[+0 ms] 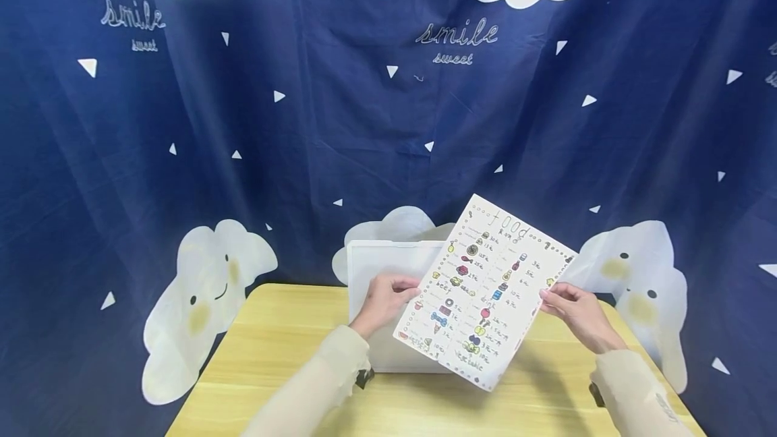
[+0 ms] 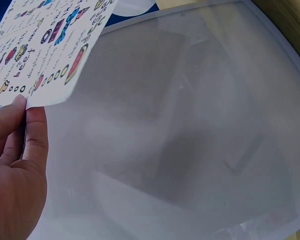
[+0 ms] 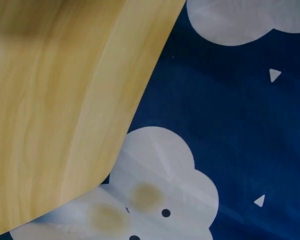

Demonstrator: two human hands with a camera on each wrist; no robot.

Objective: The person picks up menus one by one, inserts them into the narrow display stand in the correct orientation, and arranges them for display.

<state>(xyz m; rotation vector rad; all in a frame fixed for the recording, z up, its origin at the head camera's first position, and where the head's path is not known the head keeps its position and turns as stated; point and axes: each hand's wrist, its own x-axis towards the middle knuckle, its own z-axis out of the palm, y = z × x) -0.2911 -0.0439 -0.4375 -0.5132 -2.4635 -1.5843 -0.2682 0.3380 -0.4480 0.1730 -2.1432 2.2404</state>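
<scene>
A white sheet with a hand-drawn food menu (image 1: 485, 295), covered in small coloured drawings and prices, is held up at a tilt between both hands. My left hand (image 1: 386, 299) pinches its left edge between thumb and fingers; the left wrist view shows that hand (image 2: 20, 165) gripping the menu sheet (image 2: 45, 50) near a corner. On the right edge, my right hand (image 1: 577, 312) pinches the sheet too. Behind and below the menu lies a pale, flat, thin-rimmed board or tray (image 1: 388, 356), partly hidden by the sheet. The right hand is out of sight in the right wrist view.
A light wooden table (image 1: 279, 329) with rounded corners bears the pale board. Beyond it hangs a dark blue curtain (image 1: 364, 120) printed with white clouds and triangles. In the right wrist view, the table's edge (image 3: 90, 125) borders the curtain.
</scene>
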